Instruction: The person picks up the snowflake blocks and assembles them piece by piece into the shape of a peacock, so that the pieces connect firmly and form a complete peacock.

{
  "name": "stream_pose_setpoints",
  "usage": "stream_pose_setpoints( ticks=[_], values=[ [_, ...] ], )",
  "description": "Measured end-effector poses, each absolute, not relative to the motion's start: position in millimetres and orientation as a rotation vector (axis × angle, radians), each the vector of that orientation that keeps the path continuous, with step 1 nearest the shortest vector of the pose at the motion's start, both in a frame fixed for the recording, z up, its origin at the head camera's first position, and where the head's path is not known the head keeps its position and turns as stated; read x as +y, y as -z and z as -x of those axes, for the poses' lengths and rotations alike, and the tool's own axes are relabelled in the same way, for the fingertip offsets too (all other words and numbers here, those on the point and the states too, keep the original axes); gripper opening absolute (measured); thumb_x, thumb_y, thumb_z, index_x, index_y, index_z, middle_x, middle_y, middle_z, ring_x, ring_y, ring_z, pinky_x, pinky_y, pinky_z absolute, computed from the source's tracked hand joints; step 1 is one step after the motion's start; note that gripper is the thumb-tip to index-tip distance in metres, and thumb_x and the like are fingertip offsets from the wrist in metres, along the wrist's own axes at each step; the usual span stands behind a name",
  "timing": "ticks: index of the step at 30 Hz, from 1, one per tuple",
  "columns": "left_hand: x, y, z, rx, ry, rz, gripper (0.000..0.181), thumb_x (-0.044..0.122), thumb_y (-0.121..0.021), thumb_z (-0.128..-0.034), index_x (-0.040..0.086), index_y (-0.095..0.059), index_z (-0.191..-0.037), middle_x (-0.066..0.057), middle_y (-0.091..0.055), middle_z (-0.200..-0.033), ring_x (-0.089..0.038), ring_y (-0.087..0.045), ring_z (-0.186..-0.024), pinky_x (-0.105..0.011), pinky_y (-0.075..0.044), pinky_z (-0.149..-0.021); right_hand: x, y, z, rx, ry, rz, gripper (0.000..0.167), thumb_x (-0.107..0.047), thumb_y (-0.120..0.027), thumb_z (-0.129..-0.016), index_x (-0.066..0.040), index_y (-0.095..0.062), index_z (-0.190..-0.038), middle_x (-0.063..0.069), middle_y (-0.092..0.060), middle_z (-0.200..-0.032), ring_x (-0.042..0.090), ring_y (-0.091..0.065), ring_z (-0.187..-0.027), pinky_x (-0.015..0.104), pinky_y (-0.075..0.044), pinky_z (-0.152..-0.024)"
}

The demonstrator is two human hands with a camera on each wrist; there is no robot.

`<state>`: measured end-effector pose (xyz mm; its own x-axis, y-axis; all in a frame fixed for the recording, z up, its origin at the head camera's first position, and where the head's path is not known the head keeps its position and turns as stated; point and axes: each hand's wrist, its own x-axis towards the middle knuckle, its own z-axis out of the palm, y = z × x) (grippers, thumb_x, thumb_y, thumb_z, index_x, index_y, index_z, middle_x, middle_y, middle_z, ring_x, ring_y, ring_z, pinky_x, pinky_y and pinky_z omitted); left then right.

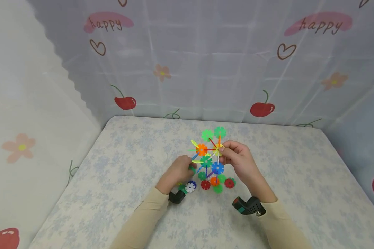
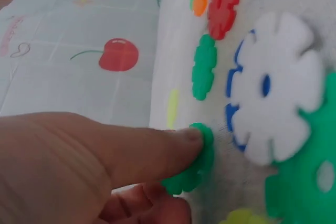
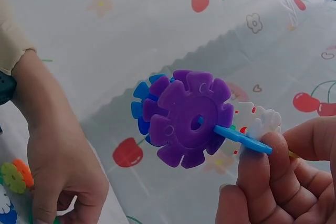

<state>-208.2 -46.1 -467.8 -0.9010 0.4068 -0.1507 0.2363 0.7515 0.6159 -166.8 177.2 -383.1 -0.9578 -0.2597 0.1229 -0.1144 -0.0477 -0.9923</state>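
Above the table, my right hand (image 1: pixel 241 159) holds up a cluster of interlocked, notched plastic flower discs. Thumb and fingers pinch it at a yellow disc (image 1: pixel 217 150). An orange disc (image 1: pixel 201 149), a blue disc (image 1: pixel 217 168) and light-green discs (image 1: pixel 207 135) belong to the cluster. From the right wrist, a purple disc (image 3: pixel 184 142) and an edge-on blue disc (image 3: pixel 249 142) show beside the fingertips. Low at the cluster's left, my left hand (image 1: pixel 180 169) pinches a single green disc (image 2: pixel 203 158) between thumb and fingers, close to the tabletop.
Loose discs lie on the patterned table (image 1: pixel 118 166) beneath and in front of the cluster: a white disc (image 1: pixel 190 187) over a blue one, red discs (image 1: pixel 229 183) and several green ones. A printed curtain (image 1: pixel 199 62) hangs behind the table's far edge.
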Motion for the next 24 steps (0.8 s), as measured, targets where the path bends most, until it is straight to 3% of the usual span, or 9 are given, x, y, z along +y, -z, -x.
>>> stream_pose_setpoints(
  ticks=[6, 10, 14, 18, 24],
  values=[
    [-66.2, 452.7, 216.8, 2.667, -1.349, -0.425, 0.007, 0.008, -0.071, -0.0932, 0.003, -0.074, -0.096, -0.009, -0.071, -0.084, -0.011, -0.061, -0.064, -0.031, -0.057, -0.063, 180.7, 382.3, 165.7, 2.093, 2.157, 0.448, 0.026, -0.006, -0.052, -0.103, -0.018, -0.065, -0.083, -0.010, -0.064, -0.067, 0.008, -0.060, -0.064, 0.024, -0.057, -0.069],
    [-80.4, 419.3, 210.4, 2.541, -2.018, -0.334, 0.013, 0.004, -0.071, -0.0932, -0.005, -0.074, -0.101, -0.018, -0.076, -0.091, -0.003, -0.070, -0.070, -0.031, -0.064, -0.074, 180.3, 379.8, 166.2, 2.127, 2.088, 0.479, 0.022, -0.006, -0.054, -0.102, -0.015, -0.065, -0.084, -0.009, -0.063, -0.067, 0.010, -0.061, -0.065, 0.026, -0.058, -0.070],
    [-85.3, 391.3, 194.9, 2.490, -2.332, -0.546, 0.016, -0.004, -0.068, -0.0924, -0.012, -0.074, -0.105, -0.030, -0.074, -0.097, 0.001, -0.073, -0.077, -0.025, -0.062, -0.080, 177.7, 378.5, 167.2, 2.148, 2.017, 0.523, 0.021, -0.007, -0.054, -0.101, -0.011, -0.062, -0.083, -0.008, -0.063, -0.068, 0.012, -0.062, -0.066, 0.027, -0.058, -0.071],
    [-81.0, 382.7, 184.0, 2.661, -2.211, -0.819, 0.014, -0.006, -0.070, -0.0899, -0.008, -0.076, -0.102, -0.026, -0.076, -0.095, -0.008, -0.076, -0.080, -0.020, -0.061, -0.078, 176.6, 379.3, 166.7, 2.142, 1.993, 0.567, 0.022, -0.005, -0.054, -0.101, -0.011, -0.061, -0.081, -0.009, -0.064, -0.067, 0.012, -0.062, -0.065, 0.028, -0.058, -0.071],
    [-74.8, 382.3, 178.9, 2.719, -2.049, -0.972, 0.012, -0.005, -0.072, -0.0886, -0.004, -0.078, -0.098, -0.019, -0.078, -0.094, -0.028, -0.076, -0.080, -0.026, -0.062, -0.079, 175.0, 382.5, 164.6, 2.124, 1.978, 0.595, 0.022, -0.006, -0.054, -0.101, -0.011, -0.062, -0.082, -0.009, -0.064, -0.068, 0.012, -0.062, -0.064, 0.028, -0.058, -0.073]
  ],
)
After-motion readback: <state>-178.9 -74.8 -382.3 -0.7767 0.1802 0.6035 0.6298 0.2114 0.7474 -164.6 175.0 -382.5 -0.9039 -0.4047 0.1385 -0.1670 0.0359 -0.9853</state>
